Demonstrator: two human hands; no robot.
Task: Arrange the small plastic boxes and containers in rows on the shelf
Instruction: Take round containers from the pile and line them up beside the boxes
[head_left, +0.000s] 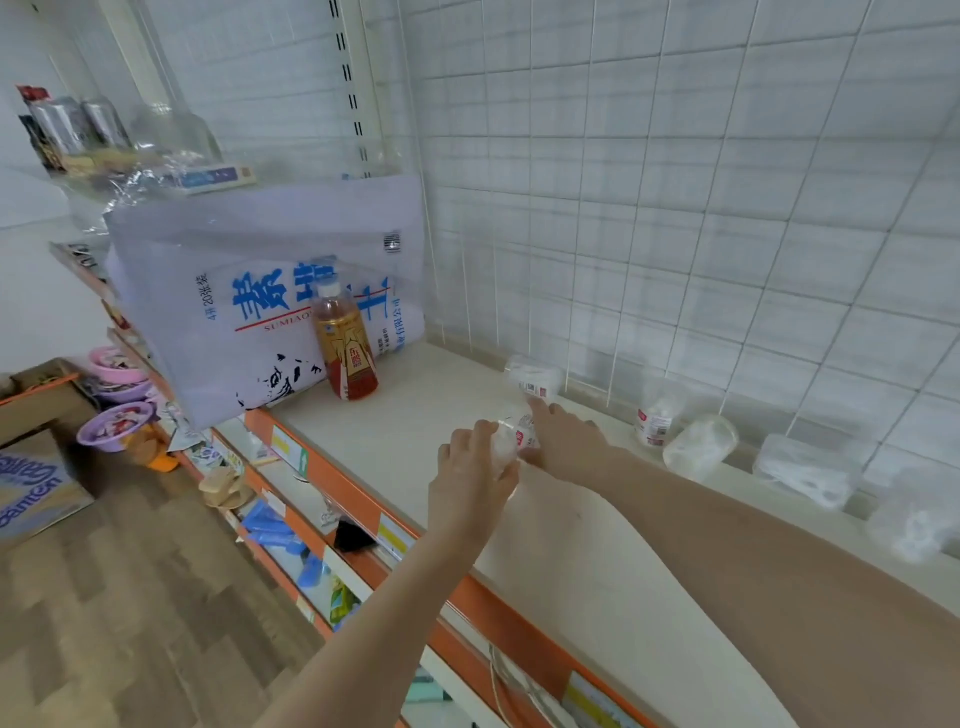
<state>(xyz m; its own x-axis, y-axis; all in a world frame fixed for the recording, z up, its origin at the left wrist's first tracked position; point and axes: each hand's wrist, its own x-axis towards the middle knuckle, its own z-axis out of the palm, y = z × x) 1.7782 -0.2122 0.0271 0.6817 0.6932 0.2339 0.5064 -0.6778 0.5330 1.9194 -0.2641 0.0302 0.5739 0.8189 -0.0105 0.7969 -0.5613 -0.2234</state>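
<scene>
I am holding a small clear plastic container (511, 441) over the cream shelf (415, 415), my left hand (475, 467) curled round its near side while my right hand (563, 439) is touching its far side, one finger stretched toward the back; whether those right fingers are gripping or only steadying, I cannot tell. Just beyond my right fingertip another labelled container (532, 376) is lying against the wire grid (675, 208). Further to the right of my hands, more clear tubs (698, 447) and boxes (802, 470) are sitting in a loose line along the back edge. To the left of my left hand a bottle of tea (345, 345) is standing in front of a large paper pack (249, 291). The risk, as I judge it: the smooth, light container could be slipping between two hands, or my outstretched finger could be knocking the one behind it out of line.
</scene>
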